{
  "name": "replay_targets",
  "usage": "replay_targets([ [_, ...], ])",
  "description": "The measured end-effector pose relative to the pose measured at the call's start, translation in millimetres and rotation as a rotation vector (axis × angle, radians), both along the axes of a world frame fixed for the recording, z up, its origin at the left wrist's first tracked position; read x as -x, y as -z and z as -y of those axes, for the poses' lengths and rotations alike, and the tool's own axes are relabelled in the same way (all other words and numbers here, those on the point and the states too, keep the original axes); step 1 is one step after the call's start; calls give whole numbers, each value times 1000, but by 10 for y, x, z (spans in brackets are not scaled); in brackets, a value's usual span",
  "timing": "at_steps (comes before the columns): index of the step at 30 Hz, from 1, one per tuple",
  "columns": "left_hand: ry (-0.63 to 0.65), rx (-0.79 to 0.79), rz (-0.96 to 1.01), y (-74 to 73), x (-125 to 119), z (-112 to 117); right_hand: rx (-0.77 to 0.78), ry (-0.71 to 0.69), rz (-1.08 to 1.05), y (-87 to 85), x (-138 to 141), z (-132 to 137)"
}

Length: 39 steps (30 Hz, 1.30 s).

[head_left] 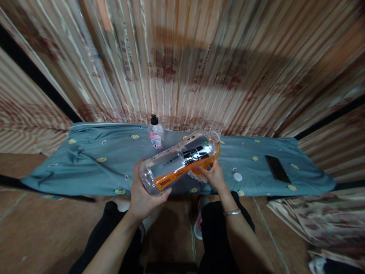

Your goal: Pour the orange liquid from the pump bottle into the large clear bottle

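Right up close, one silvery bracelet (232, 212) circles the right wrist. The left hand (144, 196) grips the base of one large clear bottle (176, 161), its fingers wrapped underneath; the bottle lies tilted above the blue-green cloth (94, 167), neck to the right. Its label has big black characters, apparently including 力, plus smaller print and an "×" on an orange band, too blurred to read.

Below the bottle's neck, the right hand (215, 176) has its thumb against one orange item (205, 166); its other fingers are mostly hidden, so I cannot tell how they close. The bottle covers much of that item, leaving its shape unclear.

Right of the bottle lie one white disc (237, 176) and, further right, one dark-screened phone (277, 169). Beyond the bottle, leftward, stands one small black-capped bottle (156, 134), its pink-and-white label illegible. Farthest back hangs a striped, flower-printed curtain (176, 68), cut off at the top.
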State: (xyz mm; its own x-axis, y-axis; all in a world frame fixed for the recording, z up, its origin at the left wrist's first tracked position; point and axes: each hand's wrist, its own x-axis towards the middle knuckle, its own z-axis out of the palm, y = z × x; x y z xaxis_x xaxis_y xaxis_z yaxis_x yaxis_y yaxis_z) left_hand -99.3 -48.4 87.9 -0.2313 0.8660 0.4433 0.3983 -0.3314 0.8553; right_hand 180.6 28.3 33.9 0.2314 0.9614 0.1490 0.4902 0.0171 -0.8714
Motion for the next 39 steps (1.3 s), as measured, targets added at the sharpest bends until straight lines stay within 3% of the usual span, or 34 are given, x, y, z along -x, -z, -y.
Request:
replay_targets([
  [39,-11,-18,-18,20,15,2,43,7,-15,-2,16,-7],
])
